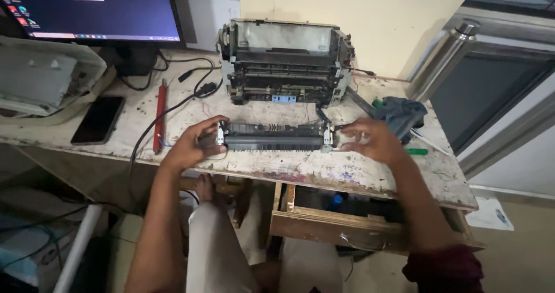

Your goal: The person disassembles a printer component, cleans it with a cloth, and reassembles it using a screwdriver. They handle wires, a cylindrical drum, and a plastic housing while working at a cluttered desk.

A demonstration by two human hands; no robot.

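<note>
A long dark grey roller unit point(272, 137) with metal end brackets lies across the worn white table point(300, 169), near its front edge. My left hand point(196, 141) grips its left end. My right hand point(370, 140) holds its right end. Behind it stands an opened printer point(284, 62) with its covers off and its inner frame and rollers showing.
A red rod point(159, 115) and a black phone point(98, 119) lie at the left, next to black cables point(167, 111). A monitor point(92, 10) stands at back left. A dark cloth point(402, 115), a green-handled tool point(416, 151) and a steel flask point(445, 56) are at right. A drawer point(335, 226) hangs open below.
</note>
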